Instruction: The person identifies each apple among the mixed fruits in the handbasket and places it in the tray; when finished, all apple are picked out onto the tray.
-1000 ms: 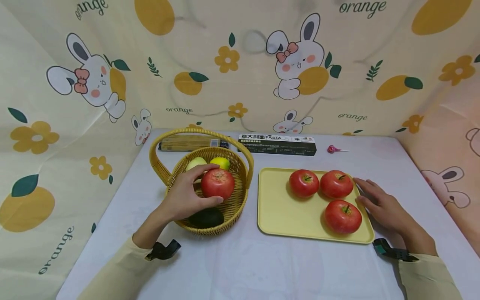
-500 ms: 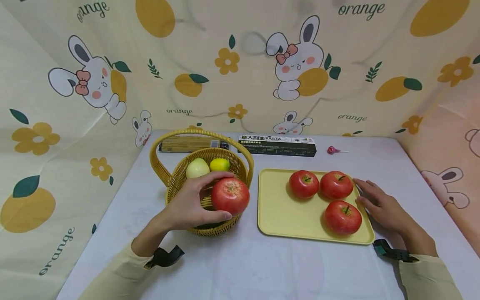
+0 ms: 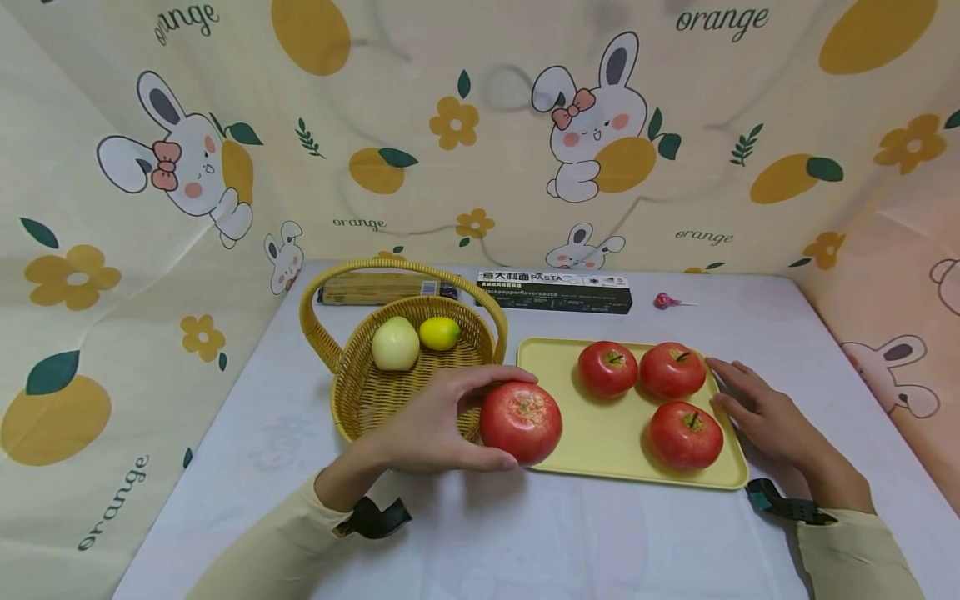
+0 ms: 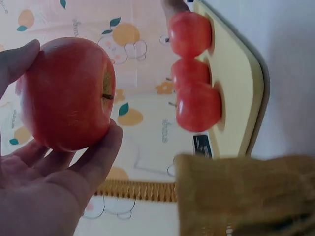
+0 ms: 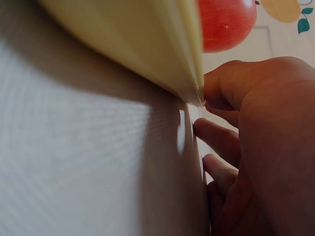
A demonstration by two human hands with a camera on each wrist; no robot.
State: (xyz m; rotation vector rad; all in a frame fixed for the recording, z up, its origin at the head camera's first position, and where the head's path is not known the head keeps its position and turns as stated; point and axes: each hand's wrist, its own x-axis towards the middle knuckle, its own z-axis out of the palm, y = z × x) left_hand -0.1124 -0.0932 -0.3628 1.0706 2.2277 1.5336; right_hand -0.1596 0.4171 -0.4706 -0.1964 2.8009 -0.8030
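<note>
My left hand (image 3: 435, 421) grips a red apple (image 3: 521, 422) between thumb and fingers, held up between the basket and the tray; in the left wrist view the apple (image 4: 69, 93) shows its stem end. On the yellow tray (image 3: 577, 442) lie three more red apples, one at the back left (image 3: 608, 369), one at the back right (image 3: 673, 371) and one in front (image 3: 686, 436). At the tray's right rim rests my right hand (image 3: 772, 417), its fingers lying along the edge. The right wrist view has these fingers (image 5: 219, 137) right beside the tray's side (image 5: 147, 54).
A yellow wicker basket (image 3: 347, 408) with a tall handle stands left, with a pale green round fruit (image 3: 395, 343) and a lemon (image 3: 439, 333) inside. Behind are a pack of spaghetti (image 3: 367, 289), a dark pasta box (image 3: 555, 292) and a lollipop (image 3: 664, 301).
My left hand has lifted the apple out of the basket and carried it right, toward the tray's left edge. The right hand has stayed at the tray's rim.
</note>
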